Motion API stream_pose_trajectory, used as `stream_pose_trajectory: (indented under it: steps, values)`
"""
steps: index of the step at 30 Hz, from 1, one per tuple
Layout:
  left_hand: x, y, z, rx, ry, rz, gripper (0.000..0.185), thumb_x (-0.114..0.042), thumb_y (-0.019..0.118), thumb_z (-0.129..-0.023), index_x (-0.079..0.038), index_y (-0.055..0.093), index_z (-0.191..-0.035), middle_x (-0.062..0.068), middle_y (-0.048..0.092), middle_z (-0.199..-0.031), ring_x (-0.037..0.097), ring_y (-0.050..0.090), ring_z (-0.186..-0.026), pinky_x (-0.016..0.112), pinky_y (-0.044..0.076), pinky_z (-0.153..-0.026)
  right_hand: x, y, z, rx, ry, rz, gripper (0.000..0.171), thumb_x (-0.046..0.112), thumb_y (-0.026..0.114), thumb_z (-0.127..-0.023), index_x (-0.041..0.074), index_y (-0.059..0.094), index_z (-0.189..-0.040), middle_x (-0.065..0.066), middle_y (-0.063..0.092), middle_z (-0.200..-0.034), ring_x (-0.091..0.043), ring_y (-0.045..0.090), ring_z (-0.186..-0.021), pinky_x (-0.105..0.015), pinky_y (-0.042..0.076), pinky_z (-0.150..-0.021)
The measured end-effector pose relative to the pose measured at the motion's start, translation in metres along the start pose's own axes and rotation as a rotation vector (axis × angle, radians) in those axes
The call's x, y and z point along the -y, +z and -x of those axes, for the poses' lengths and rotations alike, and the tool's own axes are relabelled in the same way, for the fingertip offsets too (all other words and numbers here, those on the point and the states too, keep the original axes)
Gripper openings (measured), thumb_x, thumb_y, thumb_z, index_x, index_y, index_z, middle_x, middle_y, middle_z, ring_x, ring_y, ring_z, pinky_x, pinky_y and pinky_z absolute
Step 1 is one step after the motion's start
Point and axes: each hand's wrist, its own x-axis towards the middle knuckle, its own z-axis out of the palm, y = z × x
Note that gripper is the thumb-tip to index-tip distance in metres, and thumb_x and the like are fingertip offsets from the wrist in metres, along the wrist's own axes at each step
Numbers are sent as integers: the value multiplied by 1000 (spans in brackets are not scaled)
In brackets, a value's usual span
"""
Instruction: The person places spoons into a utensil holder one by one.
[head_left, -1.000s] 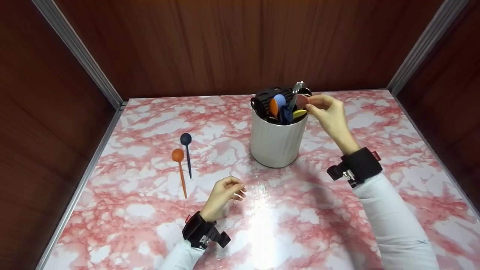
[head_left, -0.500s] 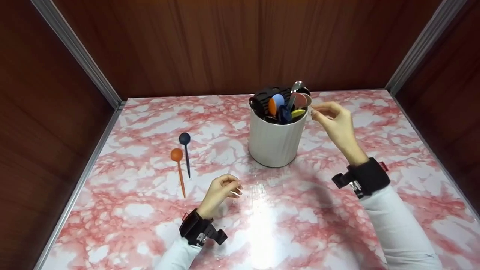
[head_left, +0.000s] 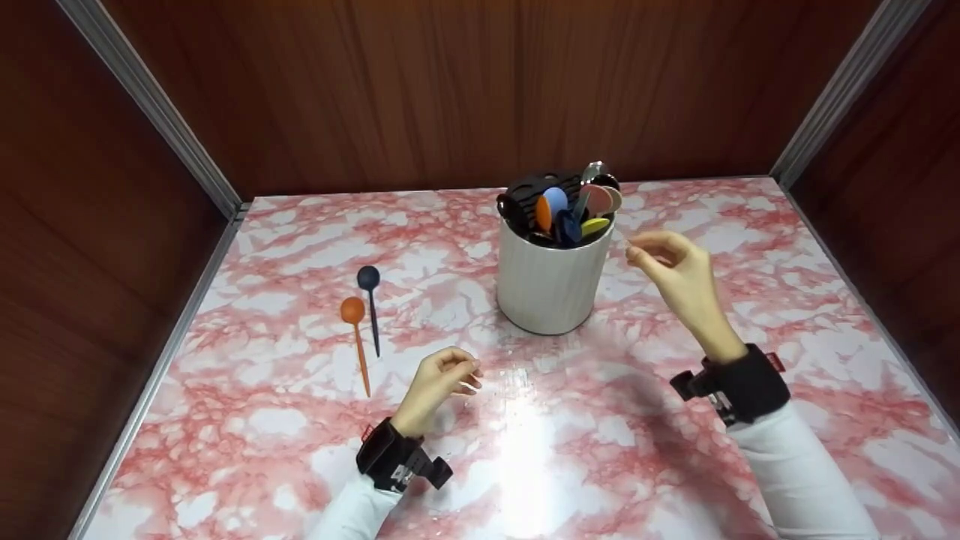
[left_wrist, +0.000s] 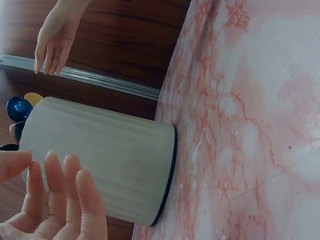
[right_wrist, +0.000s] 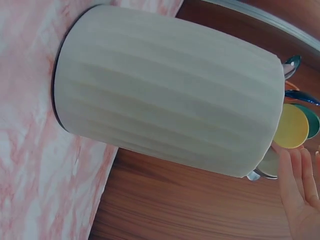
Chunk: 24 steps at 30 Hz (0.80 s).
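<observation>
A ribbed off-white utensil holder (head_left: pixel 551 289) stands upright, packed with spoons and dark utensils. A pink spoon (head_left: pixel 596 199), a yellow spoon (head_left: pixel 595 226) and a dark blue spoon (head_left: pixel 568 227) show above its rim. My right hand (head_left: pixel 679 277) hovers just right of the holder, fingers loosely bent, with nothing visible in it. In the left wrist view the fingers of that right hand (left_wrist: pixel 52 52) hang fairly straight. My left hand (head_left: pixel 439 386) is held in front of the holder, loosely curled, holding nothing. An orange spoon (head_left: pixel 353 310) and a navy spoon (head_left: pixel 368 277) lie on the table to the left.
The table (head_left: pixel 270 465) has a red and white marbled top with a glare patch at front centre. Dark wooden panels (head_left: pixel 480 90) with metal corner strips enclose it at the back and both sides.
My right hand has come away from the spoon heads at the holder's right rim, moving right and toward me. My left hand has shifted only slightly. The two spoons on the table stay put.
</observation>
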Motion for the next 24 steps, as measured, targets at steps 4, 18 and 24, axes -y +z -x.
stream_pose_trajectory:
  steps: [4, 18, 24]
  values:
    - [1, 0, -1, -1, 2, -10, 16, -6, 53, -89, 9, 55, -95, -1, 62, -76, 15, 62, -70, 39, 55, -74, -3, 0, 8, 3, 4, 12, 18, 0, 64, -83, -13, 63, -97, 17, 67, -79, 2, 65, -73, -14, 54, -72]
    - [0, -2, -3, -13, -2, 1, 9, -7, 57, -87, 0, 59, -90, 1, 63, -76, 13, 62, -68, 37, 56, -72, -12, 1, 39, 36, 59, 1, 16, -3, 64, -82, -12, 63, -95, 15, 66, -81, -1, 65, -75, -17, 55, -75]
    - [0, -3, -3, -22, -7, 7, 10, -7, 58, -86, 2, 59, -91, 1, 63, -76, 11, 61, -66, 37, 56, -71, -18, 1, 51, 47, 75, 0, 15, -3, 64, -82, -11, 64, -95, 13, 66, -82, -2, 66, -76, -17, 55, -72]
